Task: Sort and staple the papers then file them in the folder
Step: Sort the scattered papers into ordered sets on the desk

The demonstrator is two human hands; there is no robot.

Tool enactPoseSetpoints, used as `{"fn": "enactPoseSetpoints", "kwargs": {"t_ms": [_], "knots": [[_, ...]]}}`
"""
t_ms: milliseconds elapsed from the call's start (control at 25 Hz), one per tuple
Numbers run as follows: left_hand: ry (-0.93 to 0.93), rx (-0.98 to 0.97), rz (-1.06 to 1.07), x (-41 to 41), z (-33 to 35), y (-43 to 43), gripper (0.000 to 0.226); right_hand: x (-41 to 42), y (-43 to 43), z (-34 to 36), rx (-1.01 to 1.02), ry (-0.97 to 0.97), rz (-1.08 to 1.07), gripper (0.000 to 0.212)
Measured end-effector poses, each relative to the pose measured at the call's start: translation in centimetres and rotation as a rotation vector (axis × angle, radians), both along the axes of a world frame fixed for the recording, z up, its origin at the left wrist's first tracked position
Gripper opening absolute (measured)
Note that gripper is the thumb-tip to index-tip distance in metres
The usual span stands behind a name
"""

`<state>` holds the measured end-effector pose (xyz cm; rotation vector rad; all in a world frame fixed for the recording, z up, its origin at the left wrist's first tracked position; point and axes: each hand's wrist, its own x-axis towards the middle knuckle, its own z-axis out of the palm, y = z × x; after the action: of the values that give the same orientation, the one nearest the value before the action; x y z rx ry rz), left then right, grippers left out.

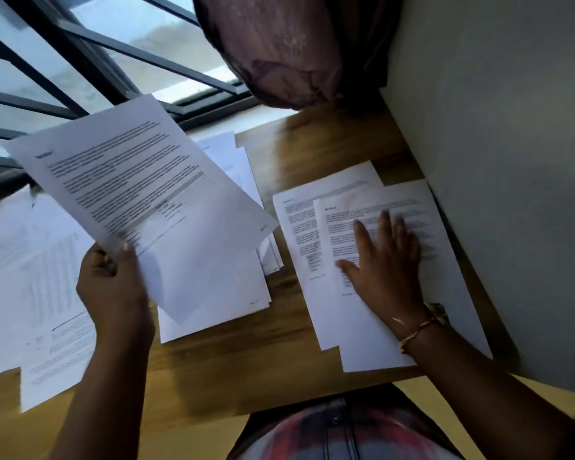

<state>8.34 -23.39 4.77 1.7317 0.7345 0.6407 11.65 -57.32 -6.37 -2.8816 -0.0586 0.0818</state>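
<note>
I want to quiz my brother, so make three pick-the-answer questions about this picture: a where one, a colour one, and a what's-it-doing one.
1. Where does the right hand lie? A on a cup B on the right-hand sheets C on a book
2. What colour is the table? A brown B blue C white
3. The sheet in the left hand is A crumpled B flat on the table C held up

1 B: flat fingers rest on them. 2 A: brown wood shows. 3 C: gripped above the pile.
</note>
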Motion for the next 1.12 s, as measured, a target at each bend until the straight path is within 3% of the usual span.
{"fn": "enactPoseSetpoints", "kwargs": {"t_ms": [120, 280, 600, 800, 1120], "knots": [[0.005, -0.055, 0.004, -1.6, -0.2, 1.0, 0.011, 0.4, 0.3, 0.1, -0.029, 0.080, -0.018, 0.074], [0.025, -0.177, -0.098, -3.1, -1.3, 1.3, 0.026, 0.5, 1.4, 0.7, 0.026, 0.138, -0.049, 0.063], [0.120, -0.313, -0.332, -5.1, -2.8, 1.6, 0.017, 0.0, 3.4, 3.0, 0.154, 0.207, -0.175, 0.060], [0.185, -0.373, -0.489, -5.8, -4.4, 2.2, 0.017, -1.1, 4.6, 3.0, 0.086, 0.212, -0.189, 0.070], [0.209, -0.385, -0.522, -7.2, -5.1, 1.5, 0.019, -0.6, 5.3, 3.0, 0.092, 0.119, -0.249, 0.041]]}}
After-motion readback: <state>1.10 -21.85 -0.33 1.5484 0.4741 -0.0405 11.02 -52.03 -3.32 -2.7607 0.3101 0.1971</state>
